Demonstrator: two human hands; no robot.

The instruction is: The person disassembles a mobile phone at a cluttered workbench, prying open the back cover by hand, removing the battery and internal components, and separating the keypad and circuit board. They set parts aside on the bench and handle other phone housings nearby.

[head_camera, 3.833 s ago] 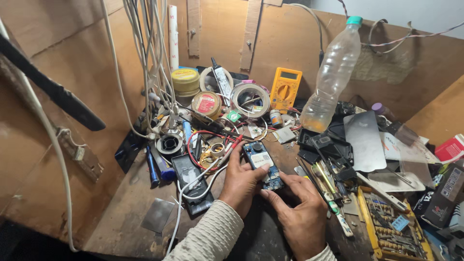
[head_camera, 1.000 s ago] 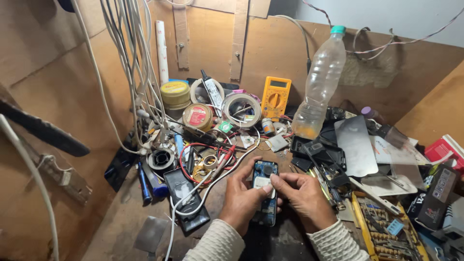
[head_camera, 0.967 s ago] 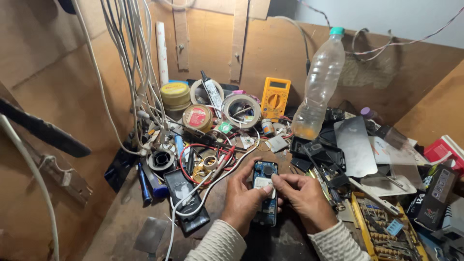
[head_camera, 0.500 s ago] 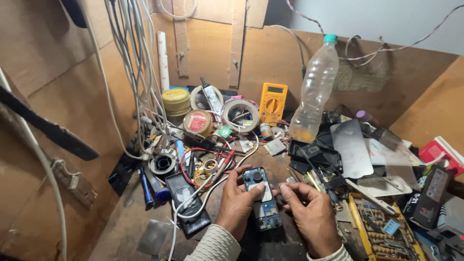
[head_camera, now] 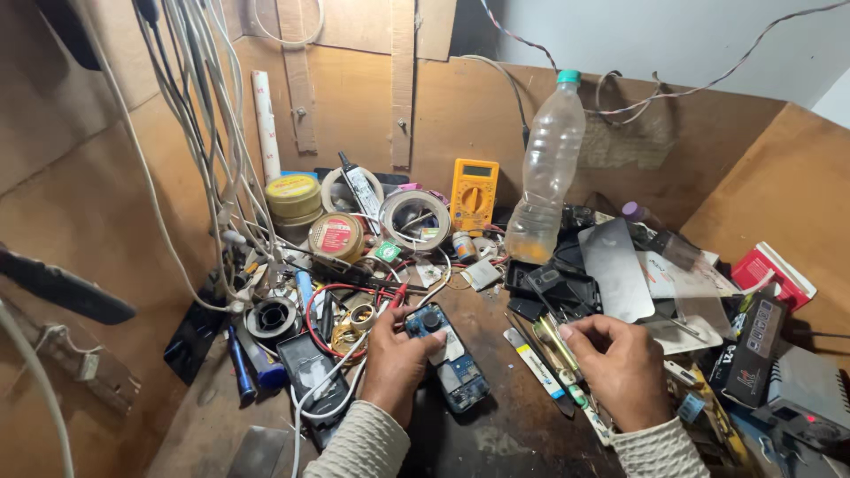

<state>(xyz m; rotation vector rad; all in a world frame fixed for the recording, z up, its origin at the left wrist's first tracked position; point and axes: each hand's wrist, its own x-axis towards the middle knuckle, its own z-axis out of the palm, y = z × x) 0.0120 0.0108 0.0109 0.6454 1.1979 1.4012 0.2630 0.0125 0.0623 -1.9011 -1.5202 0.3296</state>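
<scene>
An opened phone [head_camera: 453,365] with its blue circuit board showing lies on the dark worktop. My left hand [head_camera: 394,361] grips its left side, thumb on the upper part near the round camera piece. To the phone's right, my right hand [head_camera: 620,367] is off the phone, its fingers curled and the fingertips pinched together just above a row of thin metal tools [head_camera: 551,352]. I cannot tell whether the fingers hold anything.
A clear plastic bottle [head_camera: 549,173] and a yellow multimeter [head_camera: 474,193] stand at the back. Tape rolls [head_camera: 414,219], tins [head_camera: 335,237], a solder spool [head_camera: 272,319] and red wires crowd the left. White cables [head_camera: 217,150] hang down. Phone parts, a metal plate [head_camera: 617,270] and boxes fill the right.
My right hand has let go of the phone and moved right to the thin tools. The left hand still holds the phone, now tilted toward the lower right.
</scene>
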